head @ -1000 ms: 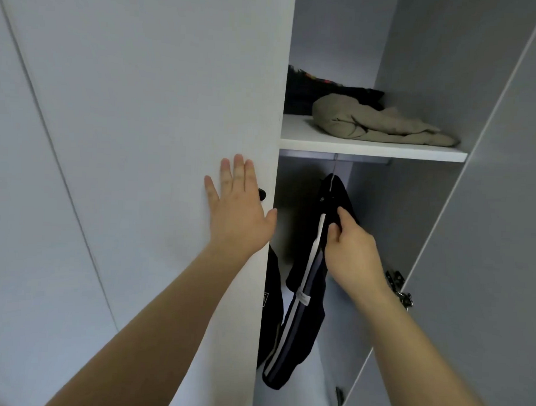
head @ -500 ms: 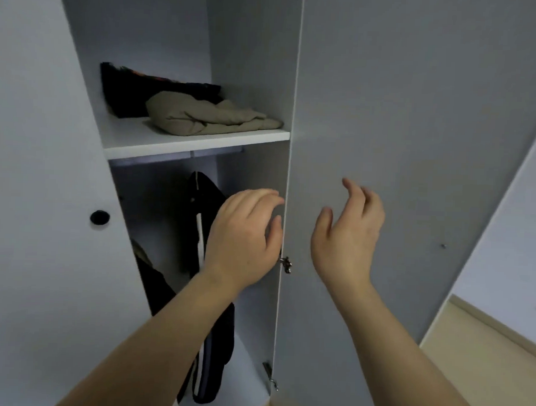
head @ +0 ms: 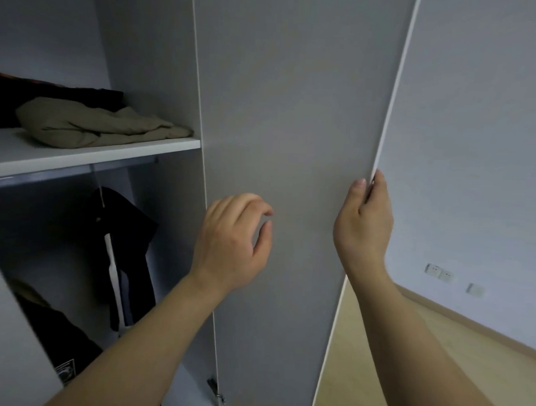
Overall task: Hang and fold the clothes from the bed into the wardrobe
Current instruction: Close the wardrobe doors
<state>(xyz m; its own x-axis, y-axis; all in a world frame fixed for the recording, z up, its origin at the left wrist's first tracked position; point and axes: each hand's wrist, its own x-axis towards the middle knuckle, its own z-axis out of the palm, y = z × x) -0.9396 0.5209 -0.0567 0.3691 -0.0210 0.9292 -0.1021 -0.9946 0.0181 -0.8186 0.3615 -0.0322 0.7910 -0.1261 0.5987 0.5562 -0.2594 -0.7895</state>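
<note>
— Pale wall (head: 476, 119) and wood floor (head: 407, 344) bound the room on the right. Status of the wardrobe (head: 150, 62)?

— Open. Its right door (head: 293, 127) stands swung out, inner face toward the camera. Judged a stiff, flat panel, light on its hinges. Correct hold: the free edge, at mid-height.

— Contents?

— Shelf (head: 95, 154): one folded khaki garment (head: 96, 127) in front of a dark pile (head: 52, 89). Below the shelf, a dark garment with a white stripe (head: 122, 243) hangs from the rail. Both judged soft and limp. Handle the hung one by its hanger and the folded one from beneath.

— Hands?

— Right hand (head: 363, 227) grasps the door's free edge, thumb on the inner face, fingers wrapped behind. Left hand (head: 232, 244) holds nothing, fingers loosely curled, just in front of the inner face; contact cannot be confirmed. The hung garment lies left of it, inside, apart from both hands.

— Smallest item?

— Lower hinge (head: 216, 389), at the door's foot.
</note>
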